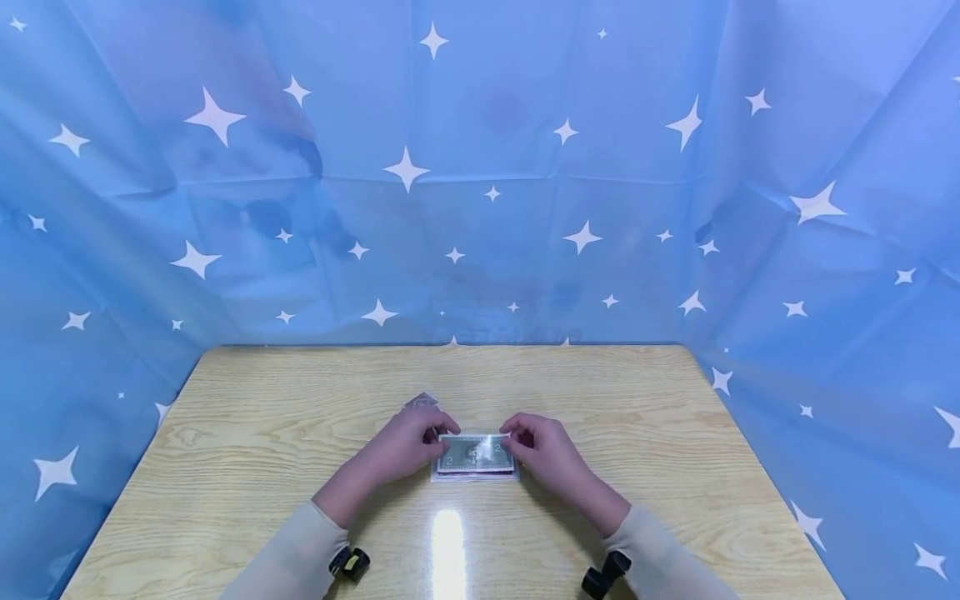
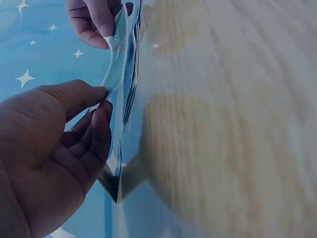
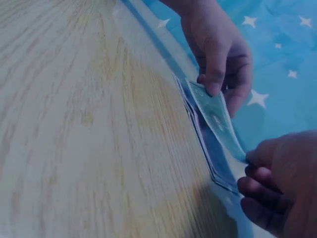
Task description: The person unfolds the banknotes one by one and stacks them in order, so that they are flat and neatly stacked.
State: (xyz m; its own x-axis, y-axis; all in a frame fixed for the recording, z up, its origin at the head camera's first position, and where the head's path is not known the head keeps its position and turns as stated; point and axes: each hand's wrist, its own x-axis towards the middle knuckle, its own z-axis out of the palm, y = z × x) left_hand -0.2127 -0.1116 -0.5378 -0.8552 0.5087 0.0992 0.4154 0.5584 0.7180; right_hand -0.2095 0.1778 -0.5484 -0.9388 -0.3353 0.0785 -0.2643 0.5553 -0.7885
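Observation:
A green paper banknote (image 1: 476,455) with a white border is held between both hands. My left hand (image 1: 401,446) pinches its left end between thumb and fingers, and the right hand (image 1: 551,458) pinches the other end. In the right wrist view the banknote (image 3: 214,113) bows slightly and stands a little off the stack. That stack of notes (image 3: 202,136) lies flat on the table just beneath. Behind the left hand, another dark note (image 1: 422,400) lies at an angle, partly covered by the hand.
The light wood table (image 1: 262,433) has rounded back corners and a bright lamp reflection (image 1: 448,550) near the front. A blue cloth (image 1: 495,225) with white stars hangs behind and on both sides. A dark wrist device (image 1: 350,564) sits at each sleeve.

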